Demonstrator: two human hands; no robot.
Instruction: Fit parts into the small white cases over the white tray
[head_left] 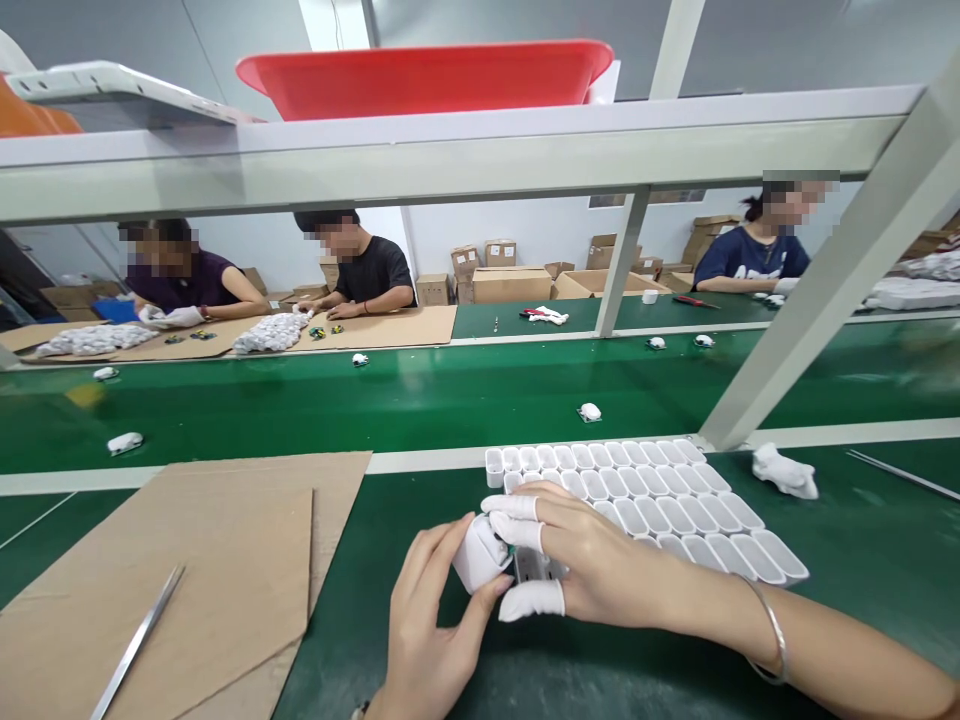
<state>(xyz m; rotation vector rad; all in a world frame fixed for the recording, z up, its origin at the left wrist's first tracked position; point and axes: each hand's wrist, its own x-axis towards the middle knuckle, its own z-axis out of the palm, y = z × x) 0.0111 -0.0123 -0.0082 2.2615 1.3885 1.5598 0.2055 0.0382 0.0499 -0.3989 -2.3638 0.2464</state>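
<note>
We hold a small white rounded plastic casing [480, 552] between both hands, just above the green work mat [862, 560] near its front edge. Our left hand [427, 620] is bare, curled narrow round the casing from below & left, thumb tip against its lower side. Our right hand [592, 560] (white rubber cots on thumb and two fingers, thin silver bangle [772, 630] on the wrist) closes on the casing from the right, fingertips pinching its top edge; a small dark-green bit shows btwn casing and fingers, too small to tell what. Just behind the right hand lies a white moulded plastic tray of many small oval pockets [675, 500], partly under the hand. To the left sits a flat brown cardboard sheet [187, 570] w/ long metal tweezers [139, 640] on it. A crumpled white glove [784, 472] lies right of the tray. Across the green conveyor belt [375, 400], three people sit at work.
</note>
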